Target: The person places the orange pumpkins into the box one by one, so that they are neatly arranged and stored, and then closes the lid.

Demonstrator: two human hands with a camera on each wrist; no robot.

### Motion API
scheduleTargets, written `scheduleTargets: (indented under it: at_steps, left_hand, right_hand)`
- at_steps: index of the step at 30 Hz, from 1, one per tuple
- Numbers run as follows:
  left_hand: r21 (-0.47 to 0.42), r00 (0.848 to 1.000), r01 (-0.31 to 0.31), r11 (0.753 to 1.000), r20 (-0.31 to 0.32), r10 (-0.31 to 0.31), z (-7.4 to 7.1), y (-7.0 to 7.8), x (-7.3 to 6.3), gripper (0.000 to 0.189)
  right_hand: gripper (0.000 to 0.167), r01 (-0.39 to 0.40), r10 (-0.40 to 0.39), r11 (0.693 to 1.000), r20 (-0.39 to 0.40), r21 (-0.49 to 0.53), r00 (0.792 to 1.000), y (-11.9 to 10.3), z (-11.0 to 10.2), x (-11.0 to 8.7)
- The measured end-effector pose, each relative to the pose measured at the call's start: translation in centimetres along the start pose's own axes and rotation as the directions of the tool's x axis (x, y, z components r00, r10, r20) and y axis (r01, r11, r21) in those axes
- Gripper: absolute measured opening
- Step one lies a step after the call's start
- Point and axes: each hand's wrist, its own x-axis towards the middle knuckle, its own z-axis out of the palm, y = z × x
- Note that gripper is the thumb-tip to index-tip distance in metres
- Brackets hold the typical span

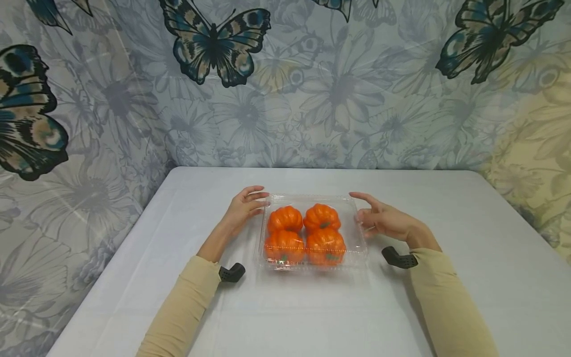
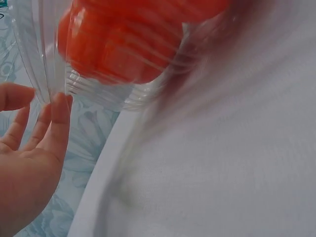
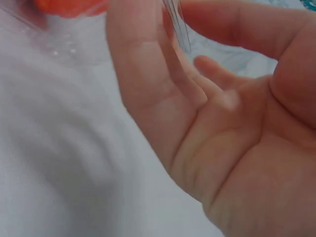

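Observation:
A clear plastic clamshell container (image 1: 352, 248) with a closed lid holds several glossy, ribbed, orange pumpkin-like pieces (image 1: 285, 219), arranged in two rows. At its left side, my left hand (image 1: 244, 208) pinches the rim; the left wrist view shows thumb and fingertips on either side of the plastic edge (image 2: 44, 74). From the right side, my right hand (image 1: 388, 220) grips the opposite edge between thumb and fingers, its index finger stretched out past the far corner. In the right wrist view the thin plastic edge (image 3: 178, 29) passes between thumb and fingers.
A white cloth (image 1: 285, 317) covers the table under the container. Butterfly-and-flower patterned fabric (image 1: 339, 99) stands behind the table and along its left side. Black wrist cameras (image 1: 232, 272) hang below both tan sleeves (image 1: 187, 302).

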Motion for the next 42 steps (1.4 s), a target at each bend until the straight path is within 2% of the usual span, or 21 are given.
scheduleTargets:
  at_steps: [6,10,12,15,17,19,23,25,28,32,35,38,42]
  left_hand:
    - [-0.062,1.0,0.014,0.998,0.015,-0.013,0.0,0.3,-0.1,0.052]
    - [-0.007,0.994,0.107,0.994,-0.009,-0.107,0.0,0.6,-0.1,0.056]
    - [0.053,0.984,0.178,0.983,0.02,-0.179,-0.1,0.8,-0.3,0.054]
    - [0.171,0.955,0.26,0.95,0.098,-0.279,-0.4,1.2,-0.7,0.053]
    - [0.248,0.938,0.277,0.928,0.14,-0.318,-0.6,1.5,-1.1,0.052]
    - [0.312,0.925,0.288,0.905,0.154,-0.347,-0.8,1.8,-1.3,0.051]
    - [0.42,0.905,0.29,0.86,0.174,-0.389,-0.9,2.1,-1.6,0.046]
    - [0.448,0.895,0.284,0.848,0.192,-0.402,-0.8,2.1,-1.6,0.042]
    - [0.45,0.888,0.275,0.85,0.221,-0.404,-0.7,2.1,-1.8,0.035]
    - [0.428,0.867,0.298,0.853,0.252,-0.429,-0.8,2.0,-2.4,0.029]
    - [0.402,0.849,0.327,0.855,0.272,-0.453,-0.8,1.9,-3.2,0.031]
    - [0.362,0.837,0.348,0.865,0.295,-0.46,-0.5,1.7,-4.0,0.036]
    - [0.303,0.837,0.36,0.882,0.314,-0.449,0.2,1.3,-4.9,0.038]
  right_hand:
    - [0.062,0.065,-0.063,0.998,-0.143,0.007,0.988,0.0,0.7,0.5]
    - [0.059,0.074,-0.068,0.997,-0.211,0.016,0.975,-0.2,1.1,0.7]
    - [0.058,0.069,-0.064,0.998,-0.244,0.011,0.968,-0.2,1.2,0.7]
    - [0.057,0.066,-0.067,0.998,-0.293,-0.015,0.954,-0.2,1.2,0.8]
    - [0.057,0.062,-0.069,0.998,-0.322,-0.032,0.944,-0.1,1.1,0.9]
    - [0.057,0.058,-0.074,0.997,-0.343,-0.055,0.937,-0.1,1.1,1.0]
    - [0.06,0.039,-0.071,0.995,-0.369,-0.092,0.927,-0.3,1.1,1.1]
    - [0.06,0.027,-0.066,0.994,-0.382,-0.107,0.922,-0.4,1.1,1.1]
    - [0.058,0.016,-0.062,0.993,-0.393,-0.119,0.917,-0.6,1.1,1.1]
    - [0.058,0.014,-0.061,0.993,-0.392,-0.12,0.918,-0.8,1.1,1.1]
    - [0.058,0.006,-0.051,0.993,-0.393,-0.116,0.918,-0.8,1.1,1.1]
    - [0.058,-0.004,-0.041,0.994,-0.397,-0.113,0.917,-0.7,1.1,1.0]
    - [0.057,-0.016,-0.03,0.994,-0.4,-0.112,0.916,-0.7,1.1,1.0]
